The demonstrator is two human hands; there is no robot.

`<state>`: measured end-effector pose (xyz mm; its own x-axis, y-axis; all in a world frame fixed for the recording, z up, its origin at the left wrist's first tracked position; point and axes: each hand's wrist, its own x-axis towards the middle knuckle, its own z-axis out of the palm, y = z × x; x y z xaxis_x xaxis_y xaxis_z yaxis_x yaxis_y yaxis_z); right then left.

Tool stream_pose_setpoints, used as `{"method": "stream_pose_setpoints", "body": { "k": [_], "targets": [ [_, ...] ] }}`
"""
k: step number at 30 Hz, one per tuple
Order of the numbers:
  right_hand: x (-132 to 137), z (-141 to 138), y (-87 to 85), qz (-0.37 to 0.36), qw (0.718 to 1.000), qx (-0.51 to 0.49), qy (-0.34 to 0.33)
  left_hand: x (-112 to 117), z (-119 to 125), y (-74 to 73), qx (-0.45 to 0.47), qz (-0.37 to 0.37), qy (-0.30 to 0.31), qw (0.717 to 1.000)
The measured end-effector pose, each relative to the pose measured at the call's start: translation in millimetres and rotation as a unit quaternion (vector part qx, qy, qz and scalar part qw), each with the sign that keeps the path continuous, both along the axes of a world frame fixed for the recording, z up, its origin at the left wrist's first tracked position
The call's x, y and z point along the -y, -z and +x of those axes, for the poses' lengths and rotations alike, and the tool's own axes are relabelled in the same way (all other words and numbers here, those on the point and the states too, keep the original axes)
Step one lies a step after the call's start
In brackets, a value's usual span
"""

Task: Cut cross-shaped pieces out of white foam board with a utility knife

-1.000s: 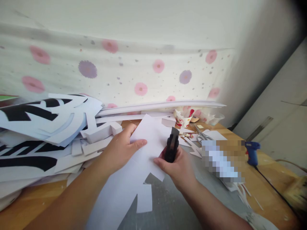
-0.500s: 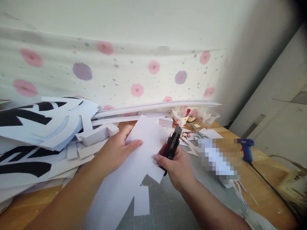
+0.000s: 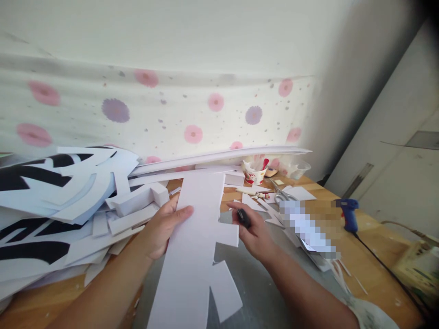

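Observation:
My left hand [image 3: 168,227] grips a long white foam board piece [image 3: 194,233] by its left edge, thumb on top and fingers underneath. The board is tilted up, and its right side has notches and tabs cut into it. To the right of the board, my right hand [image 3: 251,230] is closed around a black utility knife [image 3: 243,218]. Its end points toward me and its blade cannot be made out. Below the board lies a grey-green cutting mat [image 3: 260,292].
White cut boards with black shapes [image 3: 44,196] are heaped at the left. Behind are long white strips [image 3: 219,156] and a paper cup [image 3: 254,172]. Scissors [image 3: 284,195], a pixelated bright object [image 3: 312,228] and a blue glue gun [image 3: 350,215] with its cord lie at the right.
The board has swung more upright and its notched edge now shows fully. My right hand has turned the knife, which stood upright against the board, and moved slightly away from the edge.

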<state>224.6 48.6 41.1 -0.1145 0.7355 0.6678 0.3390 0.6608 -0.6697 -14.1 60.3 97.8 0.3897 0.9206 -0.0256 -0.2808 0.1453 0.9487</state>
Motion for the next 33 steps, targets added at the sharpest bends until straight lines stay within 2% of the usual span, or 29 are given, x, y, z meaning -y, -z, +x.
{"method": "stream_pose_setpoints", "body": {
  "k": [3, 6, 11, 17, 21, 27, 33],
  "targets": [
    [-1.0, 0.9, -0.4, 0.054, 0.997, 0.052, -0.028, 2.7, 3.6, 1.1, 0.035, -0.005, -0.004, 0.999],
    [-0.6, 2.2, -3.6, 0.065, 0.994, 0.076, -0.039, 6.0, 8.1, 1.0, 0.050, -0.014, 0.000, 0.999],
    [-0.3, 5.3, -9.1, 0.106, 0.989, 0.097, -0.026, 7.7, 12.9, 3.7, 0.068, -0.017, 0.008, 0.998],
    [2.6, 9.3, -19.8, 0.088, 0.990, 0.105, -0.011, 8.2, 17.2, 7.3, 0.074, -0.018, 0.034, 0.997],
    [2.8, 13.1, -23.2, 0.108, 0.990, 0.092, 0.016, 9.6, 22.1, 6.3, 0.073, -0.032, 0.041, 0.996],
    [2.7, 16.7, -25.2, 0.123, 0.985, 0.122, 0.008, 9.1, 23.4, 7.5, 0.083, -0.030, 0.049, 0.995],
    [4.3, 17.4, -29.3, 0.140, 0.984, 0.108, 0.014, 11.3, 23.6, 4.5, 0.079, -0.037, 0.065, 0.994]
  ]
}}
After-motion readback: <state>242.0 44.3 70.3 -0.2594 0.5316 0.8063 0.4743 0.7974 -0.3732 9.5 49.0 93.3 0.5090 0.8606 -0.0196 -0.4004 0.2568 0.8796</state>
